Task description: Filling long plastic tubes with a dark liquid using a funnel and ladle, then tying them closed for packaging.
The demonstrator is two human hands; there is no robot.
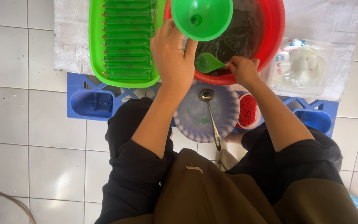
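The left hand (172,58) grips the stem of a green funnel (201,17), fingers wrapped round it, holding it over the near rim of a red basin (275,29) of dark green liquid at twelve o'clock. The right hand (243,69) pinches the handle of a small green scoop (207,62), whose bowl lies just below the funnel, at the basin's near edge. At eleven o'clock a green tray (96,62) holds filled green tubes (128,41). Nearer the body, a metal ladle (210,112) rests in a bluish bowl (228,112), beside a cup of red rubber bands (247,110).
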